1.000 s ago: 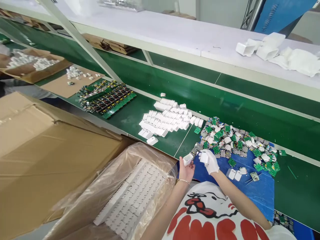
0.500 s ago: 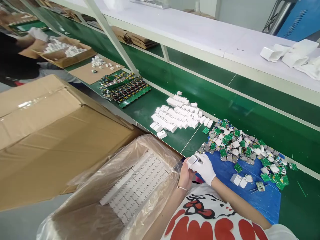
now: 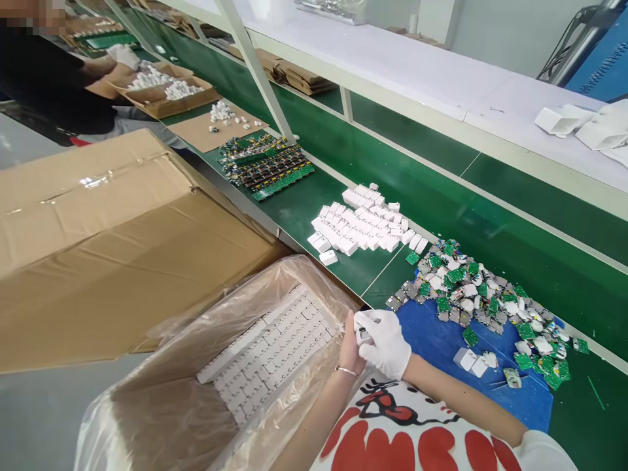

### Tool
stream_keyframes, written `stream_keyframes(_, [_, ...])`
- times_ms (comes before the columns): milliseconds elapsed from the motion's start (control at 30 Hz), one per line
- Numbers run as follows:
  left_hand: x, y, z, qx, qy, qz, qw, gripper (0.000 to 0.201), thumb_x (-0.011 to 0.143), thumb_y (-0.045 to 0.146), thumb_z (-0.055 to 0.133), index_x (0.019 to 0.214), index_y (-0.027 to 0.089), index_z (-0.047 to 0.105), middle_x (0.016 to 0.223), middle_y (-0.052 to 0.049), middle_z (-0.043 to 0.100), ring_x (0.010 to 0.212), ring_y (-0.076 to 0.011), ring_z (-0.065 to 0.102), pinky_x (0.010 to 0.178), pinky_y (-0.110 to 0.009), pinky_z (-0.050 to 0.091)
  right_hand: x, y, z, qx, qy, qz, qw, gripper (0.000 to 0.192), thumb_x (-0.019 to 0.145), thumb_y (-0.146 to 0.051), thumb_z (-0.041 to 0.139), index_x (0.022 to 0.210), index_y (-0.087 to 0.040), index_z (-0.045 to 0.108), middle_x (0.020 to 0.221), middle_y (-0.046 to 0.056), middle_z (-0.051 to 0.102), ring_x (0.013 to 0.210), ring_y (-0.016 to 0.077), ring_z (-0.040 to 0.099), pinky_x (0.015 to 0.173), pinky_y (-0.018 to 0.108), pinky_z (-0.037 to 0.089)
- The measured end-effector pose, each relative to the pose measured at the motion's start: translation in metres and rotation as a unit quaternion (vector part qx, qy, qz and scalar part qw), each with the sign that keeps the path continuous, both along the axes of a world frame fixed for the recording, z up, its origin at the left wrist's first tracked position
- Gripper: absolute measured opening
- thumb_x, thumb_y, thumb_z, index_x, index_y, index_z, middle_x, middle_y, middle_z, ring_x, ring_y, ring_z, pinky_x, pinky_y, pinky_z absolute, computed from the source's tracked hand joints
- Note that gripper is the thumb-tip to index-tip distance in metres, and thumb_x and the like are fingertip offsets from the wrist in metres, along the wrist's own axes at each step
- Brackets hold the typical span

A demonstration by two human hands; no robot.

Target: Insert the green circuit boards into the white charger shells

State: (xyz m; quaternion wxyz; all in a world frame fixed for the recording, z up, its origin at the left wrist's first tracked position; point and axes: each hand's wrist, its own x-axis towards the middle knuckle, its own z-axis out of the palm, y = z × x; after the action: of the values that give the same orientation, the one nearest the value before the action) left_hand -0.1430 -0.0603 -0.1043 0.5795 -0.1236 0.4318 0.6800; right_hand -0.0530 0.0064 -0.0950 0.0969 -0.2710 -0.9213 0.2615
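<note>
Green matting covers a long workbench (image 3: 314,209) that runs away on a slant, with a pale raised shelf (image 3: 392,65) along its far edge carried on slanted light-coloured struts, and a grey floor beside the bench. Crumpled white packaging (image 3: 583,124) lies on the shelf at the right. On the green surface sit a dense block of small white plastic shells (image 3: 360,226), boxy and smooth, and, further right, a loose heap of small green circuit boards (image 3: 481,297) mixed with grey and white parts, spilling onto a blue mat (image 3: 441,340). Further up the bench lie rows of dark populated boards (image 3: 265,167) and a shallow cardboard tray (image 3: 161,98) of white pieces, where another person in a dark sleeve (image 3: 49,78) works. Close by stands a brown corrugated carton (image 3: 98,242) with a glossy taped flap, and next to it an open box lined with crinkled clear plastic film (image 3: 196,366), holding flat rows of white shells packed edge to edge. At the near edge of the bench, the bare left hand (image 3: 349,343) and the white-gloved right hand (image 3: 387,340) are pressed together, both closed around a small white shell (image 3: 363,335), which is mostly hidden between the fingers.
</note>
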Motion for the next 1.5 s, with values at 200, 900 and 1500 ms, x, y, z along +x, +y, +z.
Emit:
stream_keyframes(200, [-0.035,-0.027,-0.006,-0.003,-0.019,-0.035,0.999,0.041,0.083,0.052,0.053,0.082,0.012,0.061,0.062,-0.009,0.065,0.048,-0.0196,0.064,0.031,-0.021,0.043,0.023,0.072,-0.049,-0.003,-0.108,-0.070,0.992,0.045,0.074,-0.018,0.057,0.119,-0.022,0.059,0.128,0.011,0.052,0.114,0.0253,0.044,0.097,0.040,0.033])
stream_keyframes(900, [-0.003,0.014,0.005,0.029,0.035,-0.159,0.986,0.045,0.087,0.053,0.043,0.096,0.012,0.058,0.064,-0.007,0.067,0.049,-0.0201,0.064,0.032,-0.023,0.044,0.113,0.049,-0.090,-0.135,-0.188,-0.366,0.901,0.029,0.090,-0.042,0.043,0.087,-0.019,0.059,0.067,0.005,0.062,0.068,0.0200,0.062,0.061,0.027,0.041])
stream_keyframes(1500, [0.000,0.011,0.008,0.103,0.171,-0.141,0.970,0.065,0.063,0.075,0.056,0.093,0.017,0.058,0.066,-0.005,0.064,0.052,-0.0194,0.063,0.034,-0.023,0.042,0.122,0.046,-0.119,-0.222,0.072,-0.430,0.872,0.043,0.076,-0.038,0.054,0.108,-0.012,0.066,0.097,0.011,0.069,0.084,0.0222,0.066,0.073,0.032,0.054])
